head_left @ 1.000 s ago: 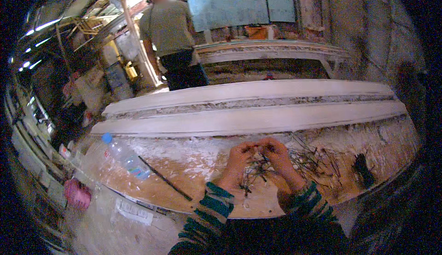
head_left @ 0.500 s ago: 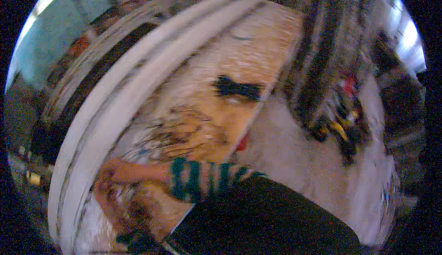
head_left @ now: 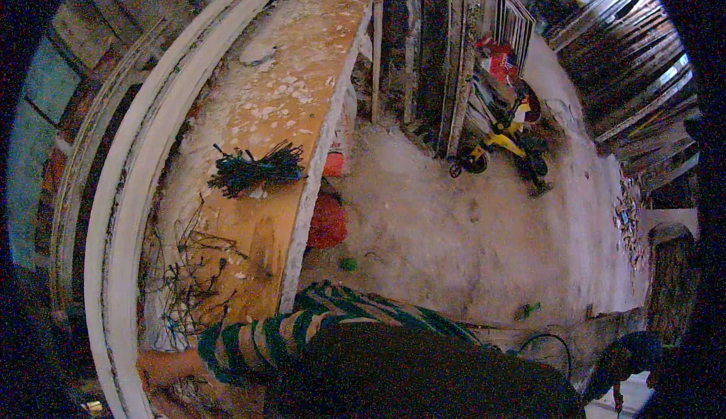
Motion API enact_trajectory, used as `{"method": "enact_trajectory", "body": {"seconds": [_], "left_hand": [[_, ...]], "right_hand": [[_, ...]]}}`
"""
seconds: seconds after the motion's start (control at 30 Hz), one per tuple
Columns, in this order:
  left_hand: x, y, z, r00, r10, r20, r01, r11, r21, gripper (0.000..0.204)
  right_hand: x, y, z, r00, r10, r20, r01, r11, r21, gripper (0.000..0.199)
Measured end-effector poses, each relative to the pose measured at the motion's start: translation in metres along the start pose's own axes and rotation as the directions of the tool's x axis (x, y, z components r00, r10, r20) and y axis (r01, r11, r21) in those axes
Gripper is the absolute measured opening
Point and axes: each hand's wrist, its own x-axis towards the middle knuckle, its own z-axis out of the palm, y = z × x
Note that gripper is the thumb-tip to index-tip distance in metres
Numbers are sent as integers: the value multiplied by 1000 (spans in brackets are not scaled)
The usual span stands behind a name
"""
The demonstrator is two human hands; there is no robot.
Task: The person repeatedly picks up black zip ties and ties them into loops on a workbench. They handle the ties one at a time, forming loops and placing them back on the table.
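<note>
Thin dark wires (head_left: 189, 283) are lying tangled on the plaster-spattered wooden tabletop (head_left: 302, 79) just beyond our hands (head_left: 170, 370); we are sorting them, grip unclear, and picking needs care.

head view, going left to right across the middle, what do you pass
white curved moulding → loose wire scraps → dark wire bundle on the plaster-spattered board → red bag → dusty floor → yellow ride-on toy
</note>
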Motion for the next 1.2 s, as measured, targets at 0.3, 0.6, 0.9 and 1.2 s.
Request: {"method": "enact_trajectory", "body": {"seconds": [0.3, 0.6, 0.9, 1.2], "left_hand": [[-9, 9, 4, 1000, -11, -17, 11, 999, 30, 40], [-10, 12, 1, 1000, -6, -29, 7, 999, 33, 43], [-12, 15, -1, 999, -12, -40, 13, 999, 36, 46], [-10, 17, -6, 998, -38, -47, 38, 999, 3, 50]], "right_hand": [[3, -1, 5, 999, 13, -31, -13, 1000, 2, 20], [10, -2, 14, 999, 1, -52, -1, 1000, -3, 23], [11, -4, 21, 995, -32, -98, 32, 999, -5, 30], [13, -2, 18, 997, -18, -73, 18, 1000, 8, 37]]}}
